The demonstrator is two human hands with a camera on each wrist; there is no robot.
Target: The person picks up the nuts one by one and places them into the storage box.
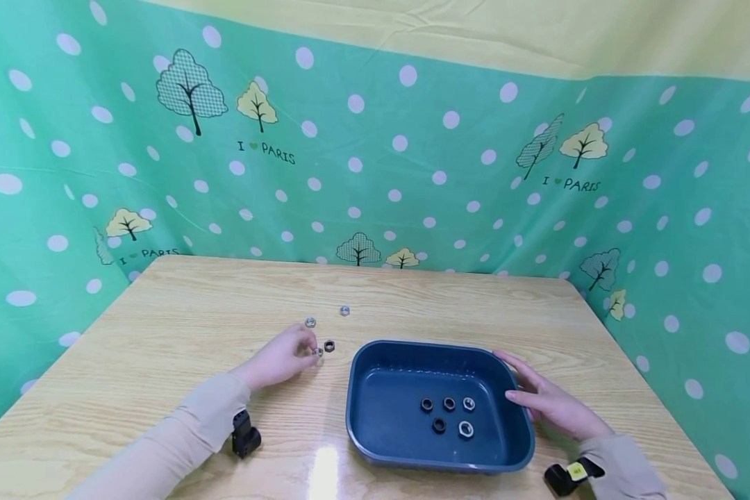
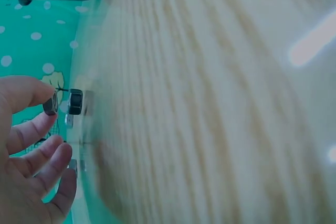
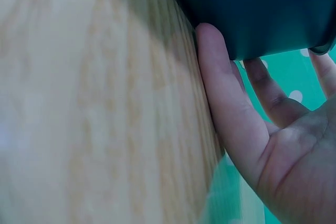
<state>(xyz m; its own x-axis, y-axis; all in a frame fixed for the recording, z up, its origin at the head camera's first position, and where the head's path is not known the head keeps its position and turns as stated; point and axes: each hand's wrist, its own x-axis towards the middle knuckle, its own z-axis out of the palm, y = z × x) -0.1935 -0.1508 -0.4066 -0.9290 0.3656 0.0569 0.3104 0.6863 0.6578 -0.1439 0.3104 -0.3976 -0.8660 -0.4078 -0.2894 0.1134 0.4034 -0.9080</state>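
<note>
Between thumb and index finger, my left hand (image 1: 285, 355) pinches a silver hex nut (image 1: 318, 353), held close over the table. In the left wrist view that nut (image 2: 51, 103) stands on edge at the fingertips, the other fingers loosely bent. Just beyond it lies a black nut (image 1: 329, 346). Two silver nuts, a nearer one (image 1: 310, 322) and a farther one (image 1: 345, 310), lie farther back. My right hand (image 1: 553, 403) holds the right side of a dark blue basin (image 1: 362, 451), thumb over the rim and fingers along the outer wall.
Inside the basin several nuts lie loose, among them a black nut (image 1: 438, 425) and a silver nut (image 1: 466, 430). The wooden table (image 1: 225, 298) meets a green dotted curtain (image 1: 362, 187) at its back and sides.
</note>
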